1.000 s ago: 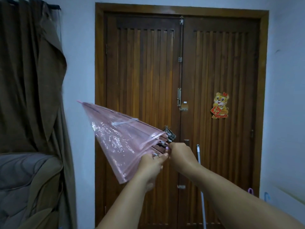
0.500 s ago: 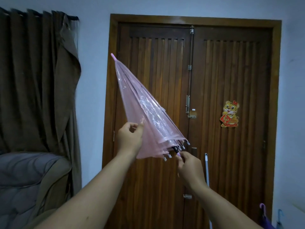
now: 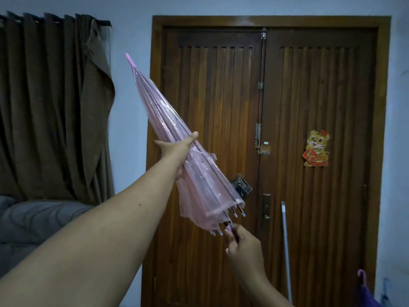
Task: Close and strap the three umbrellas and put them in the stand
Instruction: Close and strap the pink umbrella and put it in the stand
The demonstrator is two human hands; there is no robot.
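A folded, see-through pink umbrella [image 3: 168, 120] points up and to the left in front of the wooden door. My left hand [image 3: 174, 151] is wrapped around the middle of its gathered canopy. My right hand [image 3: 241, 244] grips the shaft just below the rib tips. The loose strap [image 3: 211, 155] sticks out beside my left hand. Two other umbrella handles, one purple [image 3: 361, 276] and one blue [image 3: 386, 284], show at the bottom right corner; the stand itself is hidden.
A brown double door [image 3: 309, 107] fills the wall ahead, with a tiger sticker [image 3: 316, 148] on it. A white pole [image 3: 285, 244] leans against the door. Dark curtains [image 3: 51, 103] hang at the left above a grey sofa [image 3: 33, 227].
The umbrella has swung from pointing left to pointing steeply up-left and its canopy is gathered tighter. My left hand moved up around the canopy's middle. My right hand stays at the shaft.
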